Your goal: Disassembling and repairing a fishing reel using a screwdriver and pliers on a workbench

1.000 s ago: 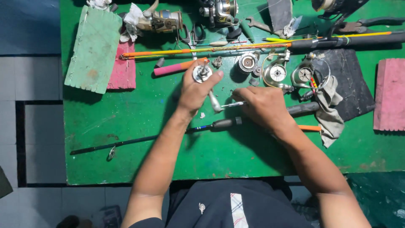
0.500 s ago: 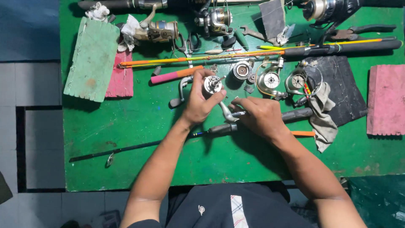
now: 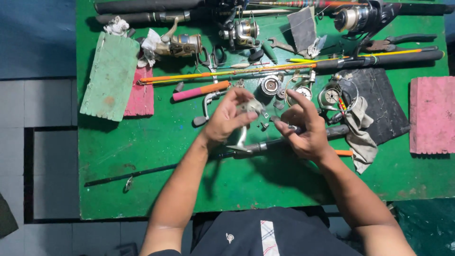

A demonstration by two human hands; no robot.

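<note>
Now that my left hand (image 3: 226,121) has lifted the small silver reel part (image 3: 251,106) off the green worktop (image 3: 142,180), my right hand (image 3: 303,130) pinches a tiny piece beside it.

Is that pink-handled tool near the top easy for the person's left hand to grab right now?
Probably not at once. The pink-handled tool lies bare on the green table, just beyond the left hand, with nothing between. But that hand is holding a silver reel part, so its fingers are taken up.
</note>
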